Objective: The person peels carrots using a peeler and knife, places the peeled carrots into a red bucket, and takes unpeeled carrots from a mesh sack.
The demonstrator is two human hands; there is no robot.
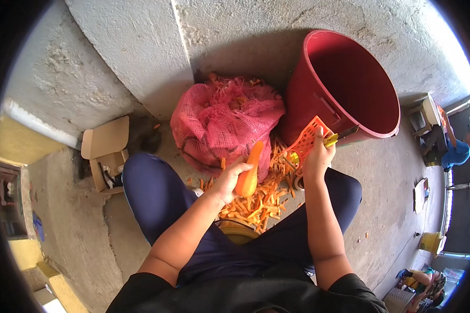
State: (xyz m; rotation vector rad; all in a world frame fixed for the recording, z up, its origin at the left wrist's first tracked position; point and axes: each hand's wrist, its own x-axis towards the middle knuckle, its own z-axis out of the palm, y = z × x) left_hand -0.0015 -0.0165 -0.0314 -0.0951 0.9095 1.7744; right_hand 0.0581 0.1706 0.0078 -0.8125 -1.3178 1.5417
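My left hand is closed around an orange carrot, thick end toward me and narrow end pointing away. Its surface looks smooth and peeled. On the right, my right hand grips a knife by its yellow handle, the dark blade pointing up and to the right, away from the carrot. An orange perforated plastic basket shows right behind that hand; I cannot tell whether the fingers touch it. Orange peelings lie heaped below, between my legs, partly over a yellow container.
A full pink mesh sack stands ahead against the wall. Beside it, a large red bin leans slightly. An open cardboard box sits to the left. Far right, a person in blue is seated; another person is lower down.
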